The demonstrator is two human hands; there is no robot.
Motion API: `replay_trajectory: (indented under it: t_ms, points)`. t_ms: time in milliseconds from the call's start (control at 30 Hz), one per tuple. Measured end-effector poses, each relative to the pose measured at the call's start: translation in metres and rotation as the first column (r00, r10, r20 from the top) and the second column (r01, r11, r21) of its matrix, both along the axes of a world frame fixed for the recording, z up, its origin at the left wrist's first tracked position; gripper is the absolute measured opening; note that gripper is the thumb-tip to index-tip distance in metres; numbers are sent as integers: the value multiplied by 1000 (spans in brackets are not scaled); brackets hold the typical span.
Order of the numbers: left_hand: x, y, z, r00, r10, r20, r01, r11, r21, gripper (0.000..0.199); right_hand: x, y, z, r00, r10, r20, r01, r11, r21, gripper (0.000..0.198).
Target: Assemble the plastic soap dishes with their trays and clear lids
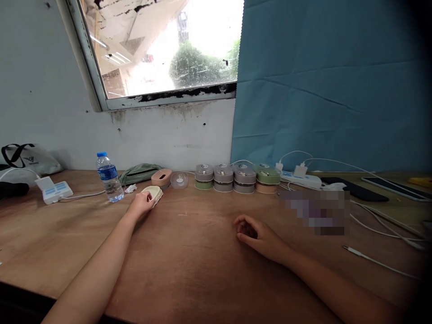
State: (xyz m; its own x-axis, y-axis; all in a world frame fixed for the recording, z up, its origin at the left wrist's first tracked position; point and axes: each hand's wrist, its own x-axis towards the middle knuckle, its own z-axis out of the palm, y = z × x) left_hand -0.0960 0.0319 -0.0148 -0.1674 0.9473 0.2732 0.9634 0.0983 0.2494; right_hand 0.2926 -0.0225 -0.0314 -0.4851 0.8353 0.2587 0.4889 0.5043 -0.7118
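My left hand [142,206] has its fingers closed on the near edge of a cream-coloured stack of thin pads [155,193], which lies on the wooden table. Just behind that stack are a pink oval box [161,177] with a dark slot in its top and a clear round lid [179,180]. My right hand [256,236] rests on the table near the middle, fingers loosely curved and a gap between them and the thumb. Nothing shows inside it.
Several round two-tone boxes [223,178] line the wall. Left of the pads stand a water bottle [110,177], a green pouch [140,173], crumpled tissue [131,189] and a power strip [57,192]. Rightward lie a second power strip [305,181], white cables [374,261] and a dark tablet [354,189].
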Motion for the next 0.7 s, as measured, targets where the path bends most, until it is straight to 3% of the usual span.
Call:
replay_trajectory:
  t_ms: [300,400,500,600,700]
  points:
    - [-6,2,-4,999,-17,-30,16,1000,-21,23,1,0,-1,1000,24,-13,-24,1000,-15,17]
    - [5,-1,-4,992,53,-117,-33,985,168,32,0,0,-2,1000,20,-12,-20,1000,-15,16]
    - [37,0,-9,975,15,-220,82,900,428,39,-2,0,-3,1000,21,-12,-21,1000,-4,15]
    - [85,16,-15,941,-186,-282,302,837,457,44,-3,0,-5,999,29,-15,-28,1000,8,16]
    - [135,52,-14,956,-238,-173,293,818,495,58,-2,1,-7,1000,19,-18,-19,1000,17,18]
